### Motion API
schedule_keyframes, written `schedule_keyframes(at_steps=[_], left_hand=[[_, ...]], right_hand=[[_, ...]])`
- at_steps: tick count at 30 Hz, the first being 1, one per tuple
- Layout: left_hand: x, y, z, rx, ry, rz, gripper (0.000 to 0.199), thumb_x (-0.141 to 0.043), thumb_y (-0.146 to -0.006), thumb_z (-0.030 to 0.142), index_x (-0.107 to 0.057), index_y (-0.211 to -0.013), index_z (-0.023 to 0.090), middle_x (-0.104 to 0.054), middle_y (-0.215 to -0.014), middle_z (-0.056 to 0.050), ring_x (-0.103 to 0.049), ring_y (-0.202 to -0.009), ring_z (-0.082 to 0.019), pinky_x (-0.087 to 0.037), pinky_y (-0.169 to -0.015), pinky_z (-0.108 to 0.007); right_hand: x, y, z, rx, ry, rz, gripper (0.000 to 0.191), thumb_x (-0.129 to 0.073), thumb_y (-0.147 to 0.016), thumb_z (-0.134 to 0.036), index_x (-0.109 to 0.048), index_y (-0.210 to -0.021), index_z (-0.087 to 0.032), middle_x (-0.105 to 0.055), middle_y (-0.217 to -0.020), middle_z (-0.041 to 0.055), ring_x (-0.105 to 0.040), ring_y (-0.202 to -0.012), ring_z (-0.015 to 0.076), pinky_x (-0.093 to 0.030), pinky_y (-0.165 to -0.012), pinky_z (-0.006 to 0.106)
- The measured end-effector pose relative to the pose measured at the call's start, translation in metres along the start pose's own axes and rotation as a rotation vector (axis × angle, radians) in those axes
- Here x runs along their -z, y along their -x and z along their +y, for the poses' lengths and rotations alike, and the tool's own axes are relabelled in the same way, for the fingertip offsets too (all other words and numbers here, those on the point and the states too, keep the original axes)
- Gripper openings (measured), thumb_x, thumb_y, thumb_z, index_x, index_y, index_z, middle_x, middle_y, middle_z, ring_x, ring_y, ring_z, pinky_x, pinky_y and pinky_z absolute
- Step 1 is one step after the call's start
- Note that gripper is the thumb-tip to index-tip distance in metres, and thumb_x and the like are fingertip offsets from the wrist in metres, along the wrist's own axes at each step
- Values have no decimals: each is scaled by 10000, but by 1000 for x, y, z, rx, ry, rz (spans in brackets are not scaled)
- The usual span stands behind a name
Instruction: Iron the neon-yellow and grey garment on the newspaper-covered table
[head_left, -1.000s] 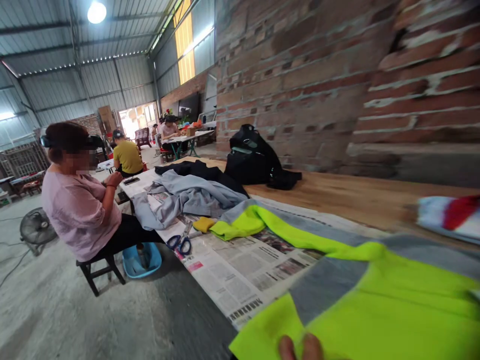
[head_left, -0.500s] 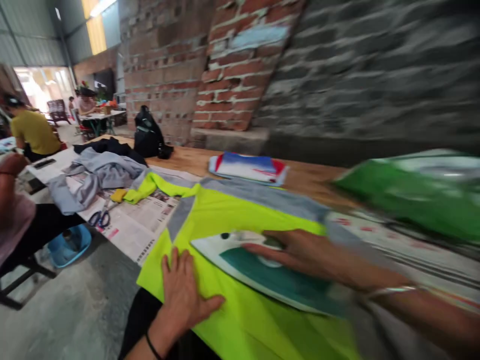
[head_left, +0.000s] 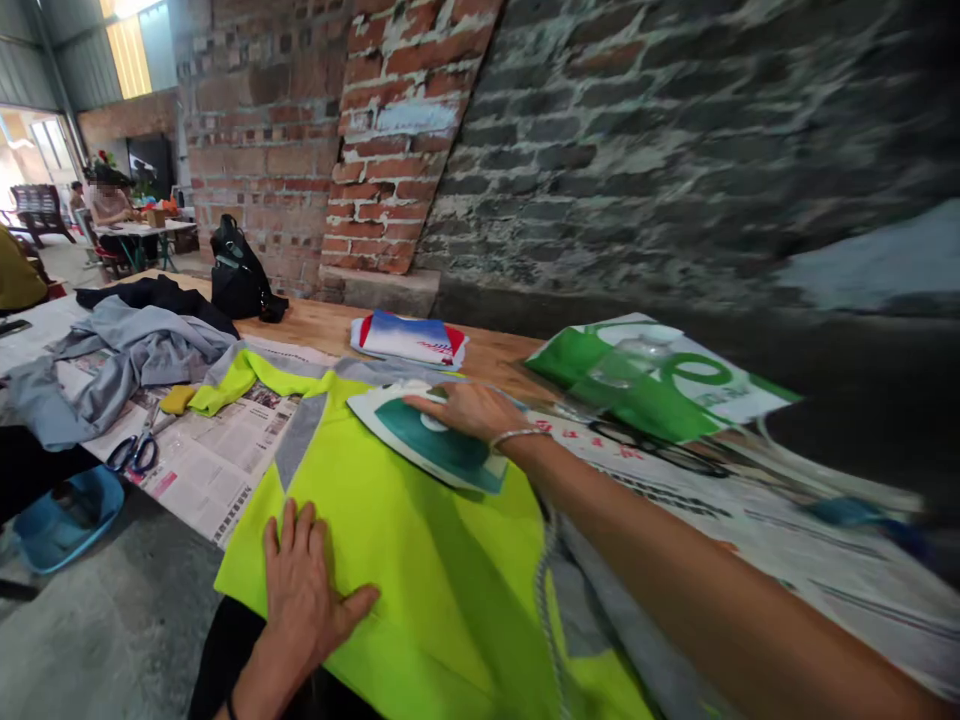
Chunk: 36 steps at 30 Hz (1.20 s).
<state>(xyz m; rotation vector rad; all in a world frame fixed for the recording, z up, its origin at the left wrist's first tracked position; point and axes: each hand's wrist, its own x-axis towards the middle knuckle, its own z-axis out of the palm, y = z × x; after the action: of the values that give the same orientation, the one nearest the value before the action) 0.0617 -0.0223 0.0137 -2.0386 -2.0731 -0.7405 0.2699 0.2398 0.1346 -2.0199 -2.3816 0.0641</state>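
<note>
Room: shed with a rough brick wall [head_left: 397, 150], a wooden table top [head_left: 315, 330] running along it, and a co-worker [head_left: 112, 205] at a far table.

Head view: looks down the table, with newspaper sheets [head_left: 202, 470] spread over the wood.

Right hand [head_left: 465, 410]: curled over the top of a white-and-teal steam iron [head_left: 427, 440], a narrow grip on its handle; the handle itself is hidden by the hand.

Left hand [head_left: 304, 590]: flat and palm down, fingers spread, pressing the cloth and holding nothing.

Main cloth: a hi-vis yellow-green garment with grey bands [head_left: 405, 570], laid over the newspaper at the table's near edge, the iron resting on its far part.

Nearby: blue-handled scissors [head_left: 133, 452] on the newspaper, a crumpled grey garment [head_left: 112, 370] beyond them, a folded red, white and blue jersey [head_left: 409, 338] past the iron, and a green printed bag [head_left: 637, 380] to the right.

Step in hand: judged to be pressing the panel flat.

Next move: seems to call for guiding the iron toward the smoothed area by the left hand.
</note>
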Motion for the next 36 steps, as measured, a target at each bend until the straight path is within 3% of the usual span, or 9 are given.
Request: schedule_keyframes(at_steps=[4, 8, 12, 18, 21, 24, 29, 36], left_hand=[[-3, -1, 1, -19, -15, 60, 778, -693, -750, 717, -623, -1254, 129, -591, -1419, -170, -454, -1394, -399, -368, -1124, -613], [-4, -2, 1, -8, 3, 55, 766, -686, -760, 704, -615, -1272, 139, -590, -1420, -166, -450, -1395, -398, -350, -1132, -601], [-7, 0, 1, 8, 39, 60, 866, -668, -766, 711, -536, -1376, 112, -580, -1428, -180, -437, -1406, -394, -317, -1151, -608], [-11, 1, -2, 29, 44, 52, 996, -714, -747, 609, -354, -1496, 60, -535, -1467, -209, -416, -1425, -390, -318, -1144, -605], [-13, 1, -3, 33, 30, 70, 1086, -752, -707, 565, -267, -1526, 43, -506, -1489, -225, -430, -1415, -390, -338, -1128, -596], [-14, 1, -2, 35, 26, 92, 1107, -769, -687, 536, -242, -1533, 54, -489, -1507, -217, -432, -1417, -380, -337, -1133, -582], [-13, 1, -3, 30, 19, 78, 1109, -767, -687, 552, -249, -1534, 59, -500, -1496, -219, -433, -1418, -380, -338, -1134, -583], [-11, 2, -3, 13, 2, 70, 1100, -756, -697, 548, -237, -1544, 73, -501, -1498, -213, -423, -1425, -376, -335, -1140, -583]], right_hand=[[0, -26, 3, -132, -28, 43, 761, -364, -957, -720, -733, -1179, -93, -701, -1176, 268, -659, -1126, 365, -486, -911, 395], [1, -16, 3, -114, -35, -15, 784, -343, -963, -725, -733, -1127, -65, -709, -1136, 271, -677, -1071, 336, -485, -853, 367], [-1, 24, -3, -19, -21, -77, 715, -393, -929, -758, -737, -1052, -143, -747, -1061, 198, -696, -1019, 308, -473, -755, 324], [4, 113, -28, 137, -43, -102, 637, -431, -919, -762, -718, -879, -195, -763, -912, 139, -720, -884, 277, -411, -667, 294], [8, 148, -38, 201, -42, -140, 572, -470, -930, -721, -713, -895, -204, -763, -867, 117, -723, -867, 269, -393, -657, 285], [9, 167, -39, 244, -32, -163, 551, -486, -928, -712, -718, -957, -214, -764, -844, 107, -726, -855, 268, -390, -650, 286], [6, 157, -34, 253, 27, -110, 551, -484, -927, -715, -716, -1002, -221, -765, -857, 114, -726, -874, 274, -415, -677, 284], [4, 83, -18, 101, 76, -33, 612, -415, -949, -724, -723, -1072, -210, -765, -1017, 159, -713, -993, 294, -478, -791, 313]])
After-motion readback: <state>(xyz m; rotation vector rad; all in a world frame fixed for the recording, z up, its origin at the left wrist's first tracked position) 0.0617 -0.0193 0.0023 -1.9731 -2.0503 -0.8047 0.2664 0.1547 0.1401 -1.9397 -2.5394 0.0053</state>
